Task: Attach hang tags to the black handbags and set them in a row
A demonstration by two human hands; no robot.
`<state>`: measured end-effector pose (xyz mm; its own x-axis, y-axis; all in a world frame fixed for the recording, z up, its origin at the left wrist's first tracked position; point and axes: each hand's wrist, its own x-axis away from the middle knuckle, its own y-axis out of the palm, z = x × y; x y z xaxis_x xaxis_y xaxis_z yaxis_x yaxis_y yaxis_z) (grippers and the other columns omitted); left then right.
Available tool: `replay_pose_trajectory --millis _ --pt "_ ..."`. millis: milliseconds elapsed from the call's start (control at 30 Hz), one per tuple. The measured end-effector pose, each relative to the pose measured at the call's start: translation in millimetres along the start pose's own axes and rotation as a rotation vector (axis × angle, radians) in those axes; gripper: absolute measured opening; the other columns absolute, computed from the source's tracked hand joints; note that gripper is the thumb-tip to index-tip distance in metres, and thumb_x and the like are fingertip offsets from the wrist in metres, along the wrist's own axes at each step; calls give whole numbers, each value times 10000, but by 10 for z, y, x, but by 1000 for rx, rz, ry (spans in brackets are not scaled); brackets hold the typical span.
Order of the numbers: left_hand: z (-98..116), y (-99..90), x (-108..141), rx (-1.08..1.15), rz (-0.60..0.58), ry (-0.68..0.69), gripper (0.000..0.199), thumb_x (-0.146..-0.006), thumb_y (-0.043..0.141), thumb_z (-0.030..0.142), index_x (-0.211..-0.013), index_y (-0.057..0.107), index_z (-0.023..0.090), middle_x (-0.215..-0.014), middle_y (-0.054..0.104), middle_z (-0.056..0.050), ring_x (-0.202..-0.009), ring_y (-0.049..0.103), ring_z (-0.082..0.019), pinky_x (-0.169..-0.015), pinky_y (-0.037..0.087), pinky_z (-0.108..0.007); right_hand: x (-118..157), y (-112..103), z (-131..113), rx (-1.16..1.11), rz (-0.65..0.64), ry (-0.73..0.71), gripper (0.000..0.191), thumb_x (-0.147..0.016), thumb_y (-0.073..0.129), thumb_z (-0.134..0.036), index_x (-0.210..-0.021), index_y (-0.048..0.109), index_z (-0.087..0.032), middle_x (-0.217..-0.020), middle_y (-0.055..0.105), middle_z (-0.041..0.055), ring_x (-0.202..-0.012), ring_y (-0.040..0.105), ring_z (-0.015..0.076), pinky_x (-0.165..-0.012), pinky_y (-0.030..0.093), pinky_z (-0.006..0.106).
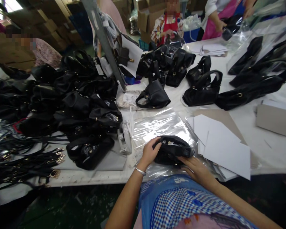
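A black handbag [173, 151] lies at the table's near edge, its top open with some pale stuffing showing inside. My left hand [152, 151], with a silver bangle at the wrist, grips the bag's left end, thumb over the rim. At its lower right side my right hand [193, 167] touches the bag, fingers stretched out and partly hidden beneath it. Under and behind the bag are clear plastic sheets [157, 122].
Black handbags [73, 101] crowd the left, above straps with gold clasps [38, 162]. More bags [202, 92] stand behind and right. White cards [226, 146] lie right of my hands. A metal post [107, 44] rises behind. Several people are around the table.
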<state>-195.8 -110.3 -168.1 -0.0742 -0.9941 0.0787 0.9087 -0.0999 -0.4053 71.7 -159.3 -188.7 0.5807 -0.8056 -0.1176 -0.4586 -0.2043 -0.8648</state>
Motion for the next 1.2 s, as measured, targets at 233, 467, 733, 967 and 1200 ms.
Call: replay_pose_trajectory --millis 233,467,733,967,1200 --pt "-7 251 -559 -355 -269 -21 351 -741 712 284 -1092 713 277 -1094 721 -44 -1041 639 -288 -932 485 -403 -154 116 43 196 44 48 248 -864 539 -202 -998 741 -255 -975 730 94 -957 656 271 -890 518 423" --pt "-179 286 -343 -388 -498 137 385 -757 592 116 -1069 722 301 -1078 728 -8 -1010 645 -235 -897 485 -337 -251 275 23 195 103 205 221 -872 526 -204 -898 745 -221 -924 731 98 -944 642 297 -908 479 459" --pt "-67 227 -373 -262 -403 31 348 -823 621 407 -1141 677 276 -1119 710 -8 -1018 645 -208 -908 478 -300 -153 156 4 203 66 47 295 -904 489 -216 -1122 686 -200 -1088 707 117 -1050 622 312 -939 481 475" --pt "11 365 -305 -394 -276 58 277 -877 566 424 -1060 713 276 -1040 719 -11 -993 633 -197 -891 460 -302 -176 51 -173 174 -23 -99 687 -858 435 -70 -1501 264 -240 -1462 453 85 -1291 478 264 -1065 407 462" --pt "-36 396 -307 -287 -234 17 211 -887 575 333 -1006 734 262 -992 730 -4 -946 644 -174 -846 472 -269 -347 254 -130 120 -124 -5 650 -830 567 -231 -1450 375 -185 -1378 534 141 -1223 532 324 -989 460 507"
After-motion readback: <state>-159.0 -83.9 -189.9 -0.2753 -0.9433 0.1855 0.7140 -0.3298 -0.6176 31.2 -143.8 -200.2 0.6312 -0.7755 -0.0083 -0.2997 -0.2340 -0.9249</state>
